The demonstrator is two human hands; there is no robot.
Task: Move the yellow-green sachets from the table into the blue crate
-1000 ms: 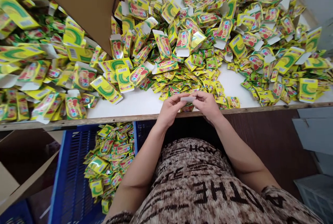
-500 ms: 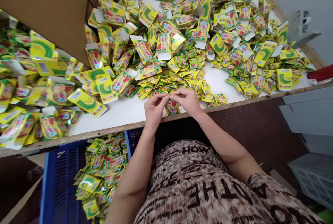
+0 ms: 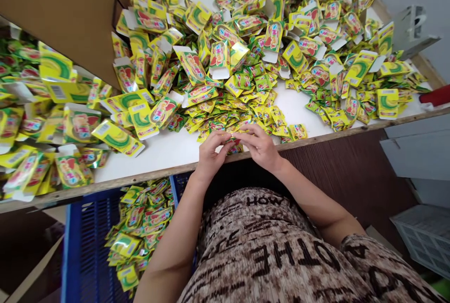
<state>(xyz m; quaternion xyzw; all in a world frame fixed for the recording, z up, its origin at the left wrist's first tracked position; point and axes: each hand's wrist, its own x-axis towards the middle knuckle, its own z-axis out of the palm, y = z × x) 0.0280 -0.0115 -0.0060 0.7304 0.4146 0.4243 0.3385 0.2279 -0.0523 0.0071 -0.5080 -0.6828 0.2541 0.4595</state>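
Note:
My left hand (image 3: 211,153) and my right hand (image 3: 259,147) meet at the near edge of the white table (image 3: 165,150). Both have their fingers curled round a small yellow-green carton (image 3: 235,146) held between them, and most of it is hidden by the fingers. Just beyond my hands lies a heap of small yellow sachets (image 3: 246,113). Further back the table is covered with several open yellow-green cartons (image 3: 191,64), many with white flaps standing up.
A blue crate (image 3: 82,242) with packed cartons (image 3: 140,228) stands below the table at the left. A brown cardboard sheet (image 3: 66,7) leans at the upper left. A red-and-white object (image 3: 434,98) lies at the table's right edge. A grey crate (image 3: 423,237) sits at the lower right.
The white flap seen between my fingers a second ago is now hidden. My hands stay together on the carton at the table edge; the view has shifted.

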